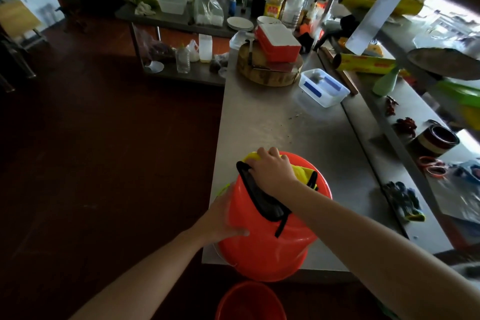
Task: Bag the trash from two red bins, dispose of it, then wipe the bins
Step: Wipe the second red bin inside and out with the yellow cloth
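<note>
A red bin [270,247] lies tipped on the near corner of the steel counter [280,122], its black handle [259,197] draped across its side. My left hand [220,215] grips the bin's left side and steadies it. My right hand [272,169] presses a yellow cloth [302,172] against the bin's upper part, fingers curled over the cloth. A second red bin [249,301] stands on the floor just below the counter's edge, only its rim in view.
A clear plastic box [323,87] and a round wooden chopping block [270,70] with a red-and-white container sit farther along the counter. Dark gloves [402,199], a striped cup [436,140] and wrap rolls lie on the right. Dark floor spreads to the left.
</note>
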### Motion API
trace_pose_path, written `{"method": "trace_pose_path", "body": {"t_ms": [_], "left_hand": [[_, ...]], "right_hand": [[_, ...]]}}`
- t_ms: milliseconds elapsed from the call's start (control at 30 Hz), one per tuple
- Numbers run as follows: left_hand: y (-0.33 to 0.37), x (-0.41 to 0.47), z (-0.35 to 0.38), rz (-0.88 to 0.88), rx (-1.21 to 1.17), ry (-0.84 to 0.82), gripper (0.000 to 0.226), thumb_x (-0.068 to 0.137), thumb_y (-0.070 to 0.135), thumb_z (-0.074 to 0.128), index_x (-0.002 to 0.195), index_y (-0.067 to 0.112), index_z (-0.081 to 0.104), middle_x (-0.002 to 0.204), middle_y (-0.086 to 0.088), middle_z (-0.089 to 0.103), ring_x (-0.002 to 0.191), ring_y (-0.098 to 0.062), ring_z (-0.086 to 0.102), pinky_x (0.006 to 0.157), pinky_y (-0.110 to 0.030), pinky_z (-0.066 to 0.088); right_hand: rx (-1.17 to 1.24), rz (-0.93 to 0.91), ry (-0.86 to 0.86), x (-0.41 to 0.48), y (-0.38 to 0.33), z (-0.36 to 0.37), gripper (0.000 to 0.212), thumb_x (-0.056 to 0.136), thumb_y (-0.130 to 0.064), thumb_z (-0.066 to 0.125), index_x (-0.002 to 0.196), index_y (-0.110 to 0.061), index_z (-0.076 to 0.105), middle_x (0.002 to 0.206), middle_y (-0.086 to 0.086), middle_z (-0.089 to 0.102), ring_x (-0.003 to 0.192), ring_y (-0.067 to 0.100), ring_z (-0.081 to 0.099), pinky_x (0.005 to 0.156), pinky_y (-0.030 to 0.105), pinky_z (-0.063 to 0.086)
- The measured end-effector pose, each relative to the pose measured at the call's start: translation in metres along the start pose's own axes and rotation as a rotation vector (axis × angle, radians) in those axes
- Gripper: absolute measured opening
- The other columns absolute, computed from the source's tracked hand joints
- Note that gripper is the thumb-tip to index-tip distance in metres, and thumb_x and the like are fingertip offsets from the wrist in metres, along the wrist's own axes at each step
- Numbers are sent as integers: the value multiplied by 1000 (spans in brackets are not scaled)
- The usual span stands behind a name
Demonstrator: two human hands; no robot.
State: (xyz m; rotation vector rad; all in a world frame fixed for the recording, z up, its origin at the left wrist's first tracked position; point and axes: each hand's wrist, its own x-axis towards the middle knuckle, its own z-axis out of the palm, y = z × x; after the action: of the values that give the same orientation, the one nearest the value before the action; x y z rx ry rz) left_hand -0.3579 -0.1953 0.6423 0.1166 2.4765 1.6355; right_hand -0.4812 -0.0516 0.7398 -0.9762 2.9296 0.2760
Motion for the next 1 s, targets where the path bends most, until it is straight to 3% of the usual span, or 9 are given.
{"method": "trace_pose_path", "body": {"t_ms": [167,467,633,767,1000], "left_hand": [[-2,0,3,-2,-4,8,125,57,59,94,152,56,12,150,31,35,140,5,34,118,-48,33],[3,-4,16,-8,74,51,142,51,66,93,157,46,0,162,20,20,150,-10,22,116,-60,31],[8,-2,25,9,85,98,139,53,64,93,158,41,5,157,20,29,146,-8,32,110,-61,39],[8,-1,28,19,99,109,132,58,58,93,159,35,11,155,15,36,144,-9,36,111,-58,39],[13,2,29,107,148,114,133,63,53,93,161,23,8,157,8,36,145,-13,36,112,-56,38]], "right_hand": [[47,123,-67,12,35,-4,37,105,-46,38,137,-38,55,135,6,47,127,34,41,96,49,44],[253,340,-108,-9,108,10,34,103,-47,42,134,-43,55,129,5,49,125,36,42,95,49,45],[387,429,-37,-49,135,29,32,103,-43,44,133,-43,56,119,6,51,117,37,46,92,46,49],[468,487,36,-83,136,40,35,104,-40,45,137,-41,57,122,7,51,114,37,47,95,46,49],[475,528,197,-147,105,62,34,105,-38,45,135,-37,60,129,8,52,112,34,47,87,44,51]]}}
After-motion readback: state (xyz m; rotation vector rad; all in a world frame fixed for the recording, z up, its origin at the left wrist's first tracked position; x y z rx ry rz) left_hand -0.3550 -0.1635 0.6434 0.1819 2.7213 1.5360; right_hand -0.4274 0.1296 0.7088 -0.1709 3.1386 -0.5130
